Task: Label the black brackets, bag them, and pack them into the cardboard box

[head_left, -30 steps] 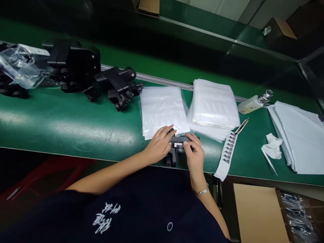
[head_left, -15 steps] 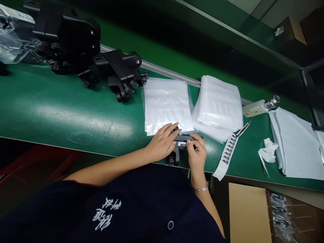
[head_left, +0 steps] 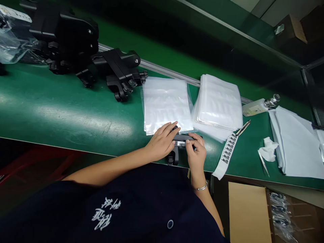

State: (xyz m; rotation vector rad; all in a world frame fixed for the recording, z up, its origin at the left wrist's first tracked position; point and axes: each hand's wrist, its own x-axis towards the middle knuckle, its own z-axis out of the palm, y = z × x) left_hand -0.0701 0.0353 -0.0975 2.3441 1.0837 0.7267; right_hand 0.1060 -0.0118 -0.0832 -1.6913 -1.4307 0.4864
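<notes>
At the table's front edge lies a black plastic bracket (head_left: 184,137) with knobs, and a small white label (head_left: 181,143) is on its near face. My left hand (head_left: 160,143) holds the bracket's left end, fingers reaching over it and thumb on the near side. My right hand (head_left: 196,150) grips the right part, thumb tip at the label's edge and fingers curled over the top. The hands hide both ends of the bracket. To the right lies a strip of printed labels (head_left: 229,148), with tweezers (head_left: 243,128) at its upper end.
Behind the hands are two stacks of clear plastic bags (head_left: 165,101) (head_left: 220,101). Black bracket assemblies (head_left: 118,72) crowd the back left. A bottle (head_left: 255,107), crumpled tissue (head_left: 268,148) and white sheets (head_left: 296,145) lie right. A cardboard box (head_left: 249,212) stands below the table edge.
Hands and bracket keep almost the same pose. The right thumb stays at the label, and the whole view has shifted only slightly.
</notes>
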